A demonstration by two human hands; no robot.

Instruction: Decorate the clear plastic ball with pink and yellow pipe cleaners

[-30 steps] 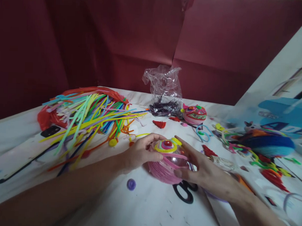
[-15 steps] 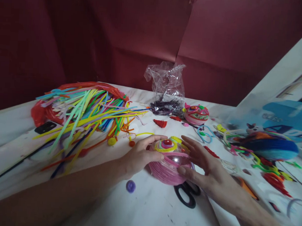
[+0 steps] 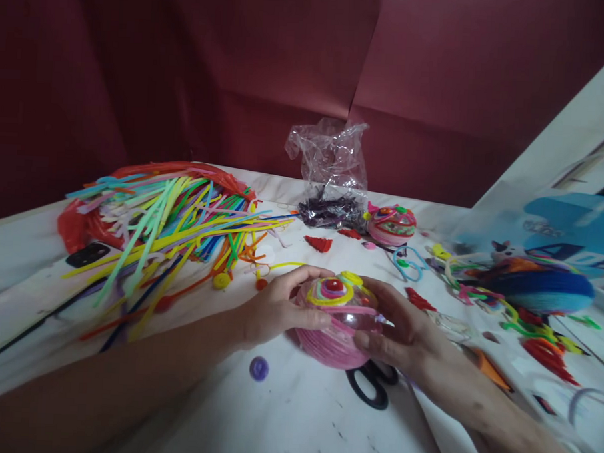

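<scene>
Between both hands is a clear plastic ball wrapped in pink pipe cleaner, with yellow, white and red coiled eyes on top. My left hand grips its left side, thumb across the front. On the right side, my right hand curls round it with the thumb on the front; its fingertips are partly hidden behind the ball. Black-handled scissors lie just under and in front of the ball, their blades hidden. A small purple coil rests on the table to the left of the scissors.
A heap of colourful pipe cleaners spreads at the left beside a phone. Behind stand a clear plastic bag and a second decorated pink ball. To the right are red coiled pieces and a blue wrapped ball.
My right hand has closed in against the ball's right side, its fingers now lower behind it. The left hand keeps its grip. The view has shifted slightly.
</scene>
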